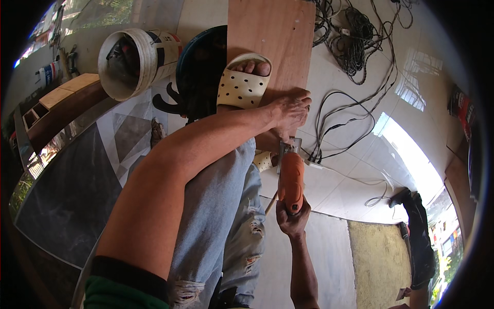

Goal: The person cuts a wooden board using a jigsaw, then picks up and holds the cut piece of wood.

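Observation:
My left hand grips the right edge of a reddish plywood board with curled fingers, just above the metal base of an orange jigsaw. My right hand is wrapped round the rear of that jigsaw, which sits at the board's near end; the blade is too small to make out. My foot in a cream sandal with dark holes rests on the board, beside my left hand. The board lies over a dark teal round item, mostly hidden.
Tangled black cables and a white cord lie on the tiled floor at right. A white bucket lies tipped at upper left, near a wooden piece. Another person's black-clad limb shows at lower right.

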### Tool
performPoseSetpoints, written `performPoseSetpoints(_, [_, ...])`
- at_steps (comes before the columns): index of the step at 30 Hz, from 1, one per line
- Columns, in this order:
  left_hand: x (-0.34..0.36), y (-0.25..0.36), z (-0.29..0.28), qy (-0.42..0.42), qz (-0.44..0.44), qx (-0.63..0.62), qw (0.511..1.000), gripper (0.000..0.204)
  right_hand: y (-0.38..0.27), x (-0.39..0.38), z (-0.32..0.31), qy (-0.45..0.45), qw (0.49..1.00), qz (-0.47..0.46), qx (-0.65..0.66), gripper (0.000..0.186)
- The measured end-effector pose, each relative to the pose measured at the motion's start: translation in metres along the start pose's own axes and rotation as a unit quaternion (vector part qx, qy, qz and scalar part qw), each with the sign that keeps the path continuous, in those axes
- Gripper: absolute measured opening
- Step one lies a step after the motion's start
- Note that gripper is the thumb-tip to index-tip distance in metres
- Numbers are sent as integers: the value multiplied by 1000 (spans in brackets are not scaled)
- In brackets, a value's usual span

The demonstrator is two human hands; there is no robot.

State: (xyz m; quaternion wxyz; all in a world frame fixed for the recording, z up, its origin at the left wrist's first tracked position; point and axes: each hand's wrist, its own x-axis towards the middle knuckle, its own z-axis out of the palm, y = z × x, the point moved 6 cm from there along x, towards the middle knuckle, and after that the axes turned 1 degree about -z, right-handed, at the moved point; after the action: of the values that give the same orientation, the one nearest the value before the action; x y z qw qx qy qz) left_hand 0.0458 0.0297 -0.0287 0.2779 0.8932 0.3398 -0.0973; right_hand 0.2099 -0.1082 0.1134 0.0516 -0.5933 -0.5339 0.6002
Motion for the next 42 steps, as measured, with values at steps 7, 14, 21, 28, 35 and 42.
performPoseSetpoints(7, [0, -1, 2, 9, 8, -14, 1000, 76, -1, 2, 0, -7, 1000, 5, 0, 31])
performPoseSetpoints(14, [0, -1, 2, 25, -1, -2, 1000, 76, -2, 2, 0, 3, 1000, -1, -6, 30])
performPoseSetpoints(21, [1, -2, 3, -18, 10, -28, 999, 75, 2, 2, 1, -3, 1000, -12, -1, 30])
performPoseSetpoints(28, [0, 0, 1, -27, 10, 19, 999, 82, 2, 2, 0, 2, 1000, -18, -3, 31])
performPoseSetpoints(35, [-4, 2, -8, -14, 5, 48, 999, 82, 0, 3, -1, 5, 1000, -14, 1, 33])
performPoseSetpoints(42, [-4, 2, -9, 5, 8, 49, 999, 78, -1, 4, -2, 5, 1000, -11, -14, 34])
